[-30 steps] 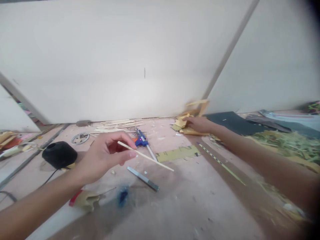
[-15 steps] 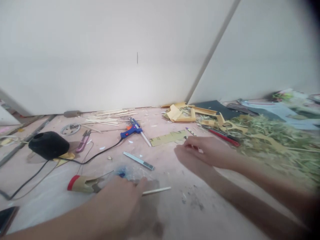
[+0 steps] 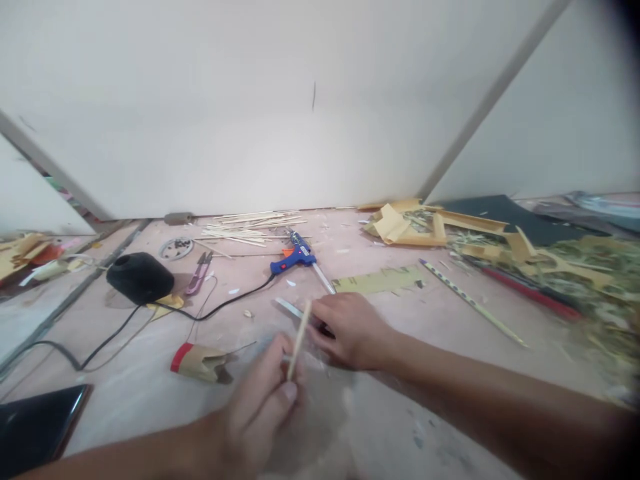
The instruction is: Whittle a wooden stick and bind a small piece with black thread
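Observation:
My left hand point(image 3: 260, 407) pinches a thin wooden stick point(image 3: 301, 333) between thumb and fingers, and the stick points up and away from me. My right hand point(image 3: 350, 330) lies low on the pinkish floor, over the near end of a flat grey metal blade point(image 3: 289, 307); whether its fingers grip the blade is hidden. A blue glue gun point(image 3: 295, 257) with a black cord lies just beyond both hands.
Along the white wall lie a pile of thin sticks point(image 3: 250, 227), purple snips point(image 3: 199, 272), a black round object point(image 3: 140, 277) and a small dish point(image 3: 176, 248). Cardboard scraps point(image 3: 405, 227), a long ruler-like strip point(image 3: 470, 301) and green plant stalks point(image 3: 590, 273) lie right. A red-ended cardboard roll point(image 3: 200, 361) and a phone point(image 3: 35, 430) lie left.
My right hand came back from the cardboard scraps at the wall to the blade near me. My left hand lowered, then turned the stick from sideways to pointing up. The view shifted.

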Demonstrator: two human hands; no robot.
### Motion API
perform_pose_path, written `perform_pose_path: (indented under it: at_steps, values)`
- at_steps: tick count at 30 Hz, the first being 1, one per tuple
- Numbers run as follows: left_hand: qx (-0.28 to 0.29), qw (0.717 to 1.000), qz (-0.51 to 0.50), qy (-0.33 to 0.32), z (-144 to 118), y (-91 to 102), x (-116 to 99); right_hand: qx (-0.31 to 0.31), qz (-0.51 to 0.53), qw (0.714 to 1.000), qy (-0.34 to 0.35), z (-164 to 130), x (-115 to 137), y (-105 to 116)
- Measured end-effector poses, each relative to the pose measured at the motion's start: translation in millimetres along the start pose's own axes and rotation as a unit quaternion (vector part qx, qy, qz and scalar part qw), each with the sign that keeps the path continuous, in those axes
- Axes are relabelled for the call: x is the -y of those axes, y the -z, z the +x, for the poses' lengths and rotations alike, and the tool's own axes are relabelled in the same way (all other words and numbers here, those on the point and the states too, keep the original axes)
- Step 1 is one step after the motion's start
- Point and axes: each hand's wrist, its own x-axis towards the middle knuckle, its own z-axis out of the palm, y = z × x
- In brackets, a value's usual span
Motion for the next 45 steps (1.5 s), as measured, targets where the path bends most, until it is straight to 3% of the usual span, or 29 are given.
perform_pose_path:
  at_steps: [3, 6, 10, 14, 19, 23, 26, 29, 33, 36, 40, 45]
  values:
    - [-0.084, 0.99, -0.099, 0.057, 10.2, -0.9, 2.6, -0.019, -0.002, 1.0, -0.006, -3.5, -6.1, -4.2]
    - [-0.116, 0.987, -0.092, 0.065, 18.3, -2.7, -1.9, -0.03, 0.0, 0.999, -0.01, -5.4, -8.5, -4.2]
    - [-0.111, 0.992, -0.041, 0.037, 18.8, -0.5, -5.2, -0.094, 0.023, 0.995, 0.011, -6.6, -10.3, -2.6]
    - [-0.122, 0.991, 0.008, 0.05, 14.5, 1.9, -6.0, -0.156, 0.104, 0.982, 0.018, -12.6, -11.8, -2.2]
    - [-0.127, 0.987, -0.052, 0.078, 11.9, 2.2, -9.0, -0.214, 0.199, 0.956, -0.028, -18.6, -7.2, 1.1]
    - [-0.115, 0.99, -0.073, 0.028, 13.0, 6.2, -4.5, -0.154, 0.279, 0.948, -0.01, -20.6, 1.5, 6.7]
    - [-0.094, 0.992, -0.076, 0.033, 13.6, 7.7, -0.9, -0.137, 0.303, 0.943, 0.014, -23.9, 8.4, 6.9]
    - [-0.121, 0.988, -0.092, 0.031, 14.4, 6.9, -2.6, -0.126, 0.293, 0.946, 0.05, -28.0, 13.0, 5.2]
    - [-0.145, 0.983, -0.11, 0.023, 16.4, 6.8, -9.1, -0.159, 0.256, 0.95, 0.079, -29.0, 15.0, 7.2]
    - [-0.143, 0.984, -0.104, 0.032, 16.7, 7.1, -12.6, -0.196, 0.234, 0.951, 0.047, -26.3, 14.1, 11.4]
    - [-0.132, 0.975, -0.169, 0.064, 15.7, 5.6, -18.9, -0.229, 0.237, 0.944, 0.002, -23.2, 11.8, 12.6]
    - [-0.133, 0.974, -0.172, 0.066, 17.7, 7.4, -23.7, -0.213, 0.287, 0.934, 0.014, -23.5, 11.4, 7.3]
